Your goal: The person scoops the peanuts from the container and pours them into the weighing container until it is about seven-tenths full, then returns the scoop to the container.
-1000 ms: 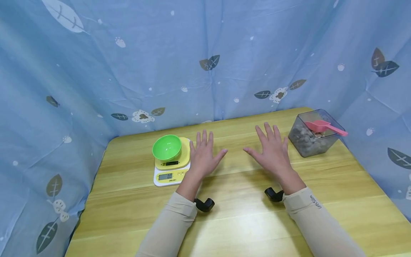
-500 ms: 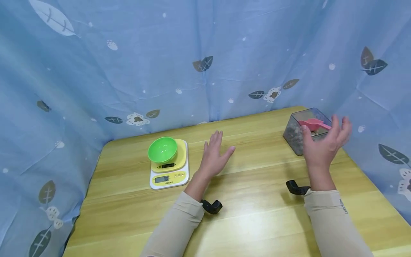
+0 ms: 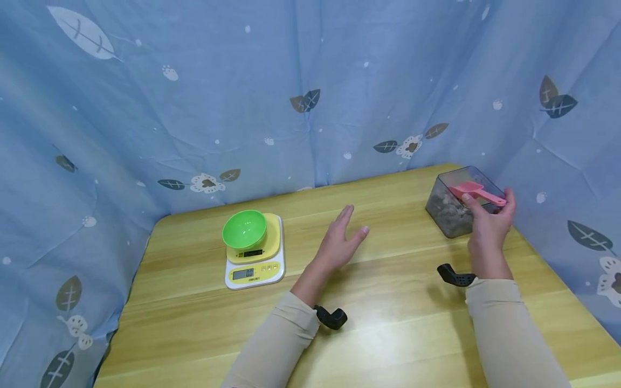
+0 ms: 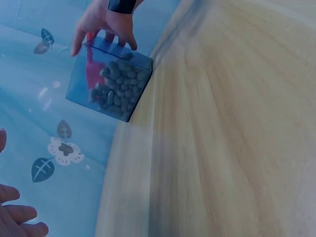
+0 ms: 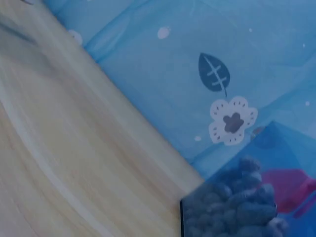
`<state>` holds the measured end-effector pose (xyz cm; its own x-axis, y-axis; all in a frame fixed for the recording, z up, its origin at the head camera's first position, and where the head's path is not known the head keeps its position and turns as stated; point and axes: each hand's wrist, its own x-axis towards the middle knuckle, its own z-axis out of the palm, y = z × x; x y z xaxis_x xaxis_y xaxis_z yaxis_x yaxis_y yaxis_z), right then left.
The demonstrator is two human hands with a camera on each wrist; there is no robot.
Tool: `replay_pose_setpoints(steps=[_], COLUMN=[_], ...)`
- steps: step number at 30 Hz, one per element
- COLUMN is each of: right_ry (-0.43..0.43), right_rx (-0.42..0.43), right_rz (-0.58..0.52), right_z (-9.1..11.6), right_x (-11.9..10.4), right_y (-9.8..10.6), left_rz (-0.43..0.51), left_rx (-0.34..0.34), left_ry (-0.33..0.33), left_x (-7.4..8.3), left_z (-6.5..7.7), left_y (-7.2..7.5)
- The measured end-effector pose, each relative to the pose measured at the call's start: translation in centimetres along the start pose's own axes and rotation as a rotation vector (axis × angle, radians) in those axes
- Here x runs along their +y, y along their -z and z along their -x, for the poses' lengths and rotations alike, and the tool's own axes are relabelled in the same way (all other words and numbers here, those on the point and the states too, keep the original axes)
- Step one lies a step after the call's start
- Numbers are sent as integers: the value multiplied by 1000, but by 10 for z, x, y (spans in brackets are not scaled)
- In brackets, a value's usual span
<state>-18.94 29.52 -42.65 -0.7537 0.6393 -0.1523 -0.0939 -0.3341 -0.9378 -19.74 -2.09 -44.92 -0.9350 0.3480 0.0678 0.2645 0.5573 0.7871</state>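
A pink scoop (image 3: 477,192) lies across the top of a clear square container (image 3: 451,214) at the table's far right. Grey pebble-like pieces (image 4: 118,89) fill part of that container. My right hand (image 3: 487,231) is at its near rim, thumb to the left of the scoop's handle and fingers to the right. The thumb and fingers stand apart; contact with the handle is unclear. My left hand (image 3: 335,248) hovers over the middle of the table, fingers straight, holding nothing. The right wrist view shows the pebbles and scoop through the wall, but no hand.
A green bowl (image 3: 245,229) sits on a yellow and white kitchen scale (image 3: 257,273) left of my left hand; its display reads 0.0. Blue patterned curtain (image 3: 242,108) surrounds the wooden table (image 3: 194,323) at the back and sides.
My right hand has moved right from the middle of the table to the container and lowered around the scoop's handle. The left hand has shifted a little to the right.
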Motion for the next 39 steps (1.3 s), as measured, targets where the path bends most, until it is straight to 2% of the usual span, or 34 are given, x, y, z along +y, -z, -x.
replay_pose_setpoints(steps=[3,7,12,15,21,32,39], right_ry=[7,21,18,31,34,6,-10], right_rx=[-9,-64,-199,-320,-568,-820,-973], right_rz=[-67,-62,-38,-24,-66,92,114], right_z=[-8,-15,-22,-24,-24,-9,3], right_x=[4,8,11,13,21,34,46], right_y=[3,7,13,14,8,-12,-29], left_rz=[-3,-4,-11,-13,-11,8,23], left_rx=[-9,-17,-25,-28,-28,-25,-18], left_ry=[8,11,14,19,22,-5,-34], left_x=[0,-1,0,0,1,2,4], left_z=[0,1,1,2,2,3,4], left_y=[-2,-3,-3,-3,-2,-1,1])
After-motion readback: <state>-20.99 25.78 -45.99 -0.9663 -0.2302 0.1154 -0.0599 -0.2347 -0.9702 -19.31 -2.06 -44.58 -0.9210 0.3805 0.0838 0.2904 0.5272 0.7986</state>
